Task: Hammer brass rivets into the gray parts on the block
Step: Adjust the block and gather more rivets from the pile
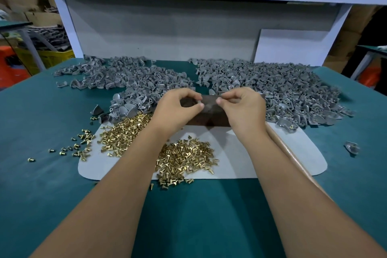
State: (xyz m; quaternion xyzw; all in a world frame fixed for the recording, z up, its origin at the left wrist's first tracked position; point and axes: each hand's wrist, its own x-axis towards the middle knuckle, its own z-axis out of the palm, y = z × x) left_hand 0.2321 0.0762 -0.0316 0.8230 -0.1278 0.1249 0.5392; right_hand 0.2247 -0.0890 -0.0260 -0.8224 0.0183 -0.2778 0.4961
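Observation:
A dark block (211, 111) lies at the far edge of the white mat (240, 153). My left hand (178, 109) hovers over its left end and pinches a small gray part (200, 101) between thumb and fingers. My right hand (243, 109) is over the block's right end. Its thumb and forefinger pinch a tiny piece beside the gray part, seemingly a brass rivet, mostly hidden by the fingertips. Loose brass rivets lie in two heaps, one on the left (125, 132) and one on the mat's front (184, 159). A wooden hammer handle (293, 157) lies under my right forearm.
Two big heaps of gray parts, one on the left (125, 77) and one on the right (272, 86), spread across the green table (41, 184) behind the block. Stray rivets (79, 144) lie left of the mat, and a lone gray part (352, 147) sits at right. A white shelf frame (69, 27) rises behind.

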